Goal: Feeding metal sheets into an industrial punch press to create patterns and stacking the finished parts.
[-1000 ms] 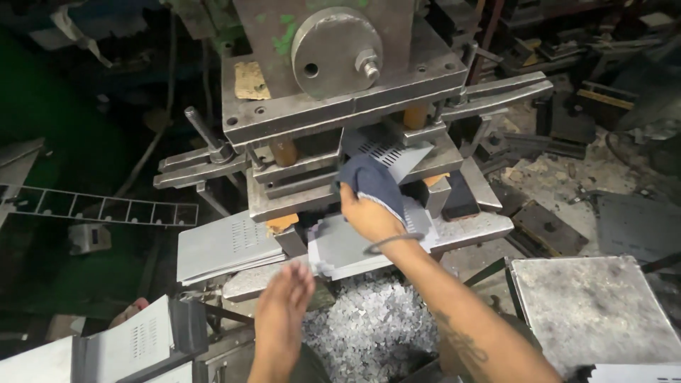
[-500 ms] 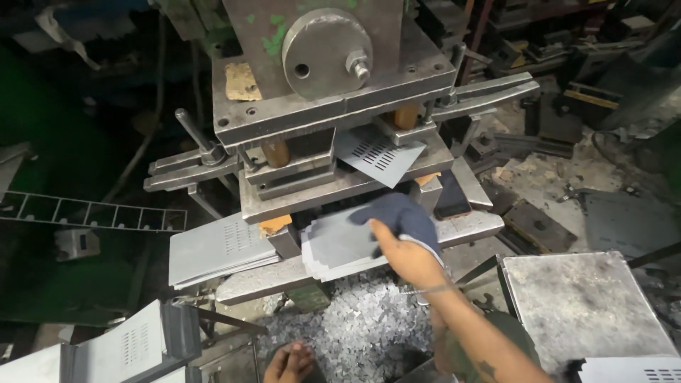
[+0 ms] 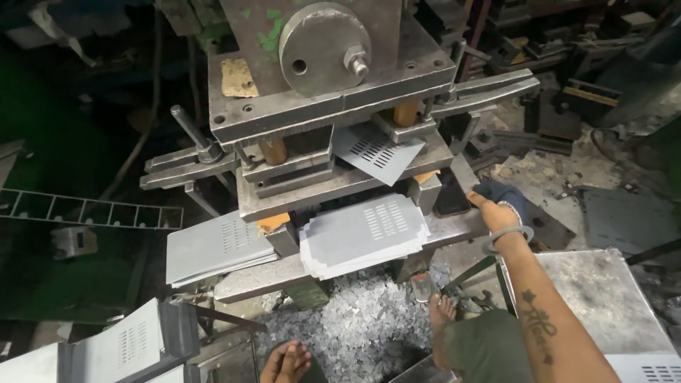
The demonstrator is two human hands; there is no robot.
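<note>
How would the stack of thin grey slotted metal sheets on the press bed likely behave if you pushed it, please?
The stack of thin grey slotted metal sheets is already fanned unevenly, so sheets would probably slide apart. Each looks stiff, light and flat. Their cut edges are likely sharp; the right hand seems to wear a dark glove.

A dim, cluttered metal workshop: a heavy steel press [image 3: 319,106] stands amid dark machine parts, its frame stained with green paint. Silvery punch scrap [image 3: 369,333] heaps the floor beneath. A slotted metal strip [image 3: 85,209] lies at left; a scuffed steel plate [image 3: 603,312] sits at right near dusty, debris-strewn ground [image 3: 546,170].
</note>
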